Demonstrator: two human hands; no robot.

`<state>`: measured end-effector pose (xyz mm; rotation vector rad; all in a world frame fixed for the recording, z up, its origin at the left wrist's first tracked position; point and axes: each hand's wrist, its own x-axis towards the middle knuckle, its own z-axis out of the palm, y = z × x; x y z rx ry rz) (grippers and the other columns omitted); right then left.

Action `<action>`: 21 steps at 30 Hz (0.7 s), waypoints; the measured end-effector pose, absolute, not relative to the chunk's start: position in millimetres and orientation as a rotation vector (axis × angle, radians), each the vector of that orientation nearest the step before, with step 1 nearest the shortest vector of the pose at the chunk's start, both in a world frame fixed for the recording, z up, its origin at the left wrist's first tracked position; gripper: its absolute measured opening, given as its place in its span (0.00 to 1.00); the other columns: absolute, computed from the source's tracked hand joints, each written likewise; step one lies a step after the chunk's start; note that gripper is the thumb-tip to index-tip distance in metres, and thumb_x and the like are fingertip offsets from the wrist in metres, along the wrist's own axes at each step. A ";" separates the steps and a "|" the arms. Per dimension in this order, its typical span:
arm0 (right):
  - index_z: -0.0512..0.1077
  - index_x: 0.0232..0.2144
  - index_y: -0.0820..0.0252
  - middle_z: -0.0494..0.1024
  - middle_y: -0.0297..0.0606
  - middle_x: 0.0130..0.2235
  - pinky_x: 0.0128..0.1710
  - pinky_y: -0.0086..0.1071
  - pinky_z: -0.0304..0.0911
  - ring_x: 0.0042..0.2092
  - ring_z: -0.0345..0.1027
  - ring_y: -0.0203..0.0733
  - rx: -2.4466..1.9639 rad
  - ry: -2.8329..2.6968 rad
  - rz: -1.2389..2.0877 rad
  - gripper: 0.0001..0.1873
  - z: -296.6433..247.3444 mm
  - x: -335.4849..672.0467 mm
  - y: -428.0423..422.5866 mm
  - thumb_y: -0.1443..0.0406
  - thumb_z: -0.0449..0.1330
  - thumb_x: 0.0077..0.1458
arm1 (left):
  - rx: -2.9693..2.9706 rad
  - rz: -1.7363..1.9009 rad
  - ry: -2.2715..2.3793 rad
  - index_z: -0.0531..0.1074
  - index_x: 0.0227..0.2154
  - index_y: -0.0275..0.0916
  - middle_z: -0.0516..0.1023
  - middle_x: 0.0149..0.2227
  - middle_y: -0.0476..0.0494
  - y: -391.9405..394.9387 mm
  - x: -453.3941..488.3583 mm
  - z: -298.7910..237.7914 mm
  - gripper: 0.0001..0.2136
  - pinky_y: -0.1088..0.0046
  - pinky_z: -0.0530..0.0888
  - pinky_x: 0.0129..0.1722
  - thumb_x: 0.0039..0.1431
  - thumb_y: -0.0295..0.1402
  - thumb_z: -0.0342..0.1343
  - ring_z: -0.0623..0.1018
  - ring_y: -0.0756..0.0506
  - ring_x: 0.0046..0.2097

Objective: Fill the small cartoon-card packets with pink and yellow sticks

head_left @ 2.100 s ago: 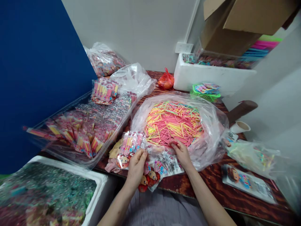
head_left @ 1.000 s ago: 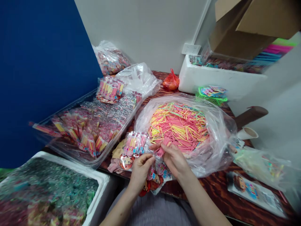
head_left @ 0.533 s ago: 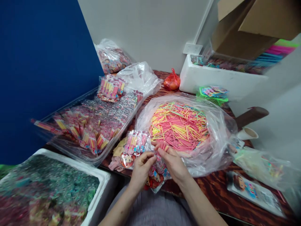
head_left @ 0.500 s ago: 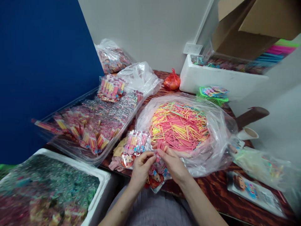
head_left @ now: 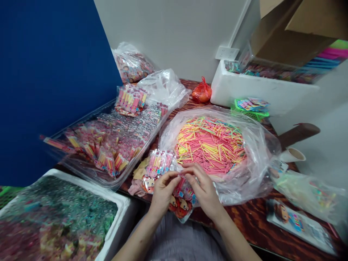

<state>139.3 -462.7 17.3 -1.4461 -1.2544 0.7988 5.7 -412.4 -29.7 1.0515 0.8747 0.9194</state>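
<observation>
Low in the middle of the head view, my left hand (head_left: 164, 193) and my right hand (head_left: 204, 191) face each other over a small printed plastic packet (head_left: 182, 206). My left thumb and fingers pinch its upper edge. The fingers of my right hand bend round the packet's other side. A red-haired cartoon figure shows on its lower part. Just beyond lies an open clear bag (head_left: 257, 159) heaped with thin pink and yellow sticks (head_left: 209, 145). Left of my hands, filled packets (head_left: 159, 163) of sticks rest on the table, over a crumpled cloth (head_left: 138, 181).
A clear plastic tray (head_left: 148, 148) of filled packets stands left. Below it is a white foam box (head_left: 123, 203) of coloured packets. Behind are a red bag (head_left: 202, 91), a green basket (head_left: 257, 115) and another foam box (head_left: 261, 90). A flat printed pouch (head_left: 299, 224) lies right.
The pink sticks between my fingers have gone down into the packet or out of sight. My right fingers now curl over the packet's top. The view has shifted slightly.
</observation>
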 end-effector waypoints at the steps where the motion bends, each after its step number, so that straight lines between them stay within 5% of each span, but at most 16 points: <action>1: 0.75 0.36 0.53 0.74 0.39 0.46 0.53 0.40 0.57 0.51 0.65 0.47 -1.443 -1.275 0.811 0.08 16.9 138.7 -462.3 0.61 0.55 0.62 | 1.054 0.920 0.875 0.78 0.34 0.38 0.80 0.34 0.47 -412.4 5.2 -30.5 0.07 0.74 0.71 0.41 0.52 0.34 0.62 0.76 0.47 0.38; 10: 0.73 0.43 0.53 0.78 0.38 0.43 0.46 0.37 0.64 0.47 0.70 0.45 -1.258 -0.899 1.119 0.11 -1.5 159.5 -454.2 0.59 0.57 0.60 | 1.076 0.857 0.947 0.75 0.34 0.37 0.77 0.31 0.49 -393.8 -12.4 -23.2 0.12 0.76 0.72 0.33 0.50 0.39 0.64 0.75 0.50 0.31; 15: 0.75 0.35 0.56 0.77 0.39 0.36 0.45 0.39 0.62 0.42 0.69 0.46 -1.611 -1.092 0.610 0.09 -37.7 213.3 -429.8 0.64 0.54 0.60 | 1.436 1.096 1.264 0.72 0.42 0.38 0.77 0.39 0.44 -355.5 -25.6 -30.5 0.14 0.68 0.73 0.44 0.56 0.42 0.57 0.77 0.44 0.41; 21: 0.74 0.44 0.59 0.75 0.46 0.42 0.48 0.42 0.60 0.48 0.62 0.51 -1.939 -1.675 0.003 0.16 -62.2 258.6 -383.8 0.72 0.50 0.59 | 2.105 0.968 1.658 0.60 0.60 0.33 0.71 0.54 0.30 -339.2 -23.2 -58.5 0.26 0.51 0.65 0.56 0.61 0.39 0.50 0.70 0.33 0.56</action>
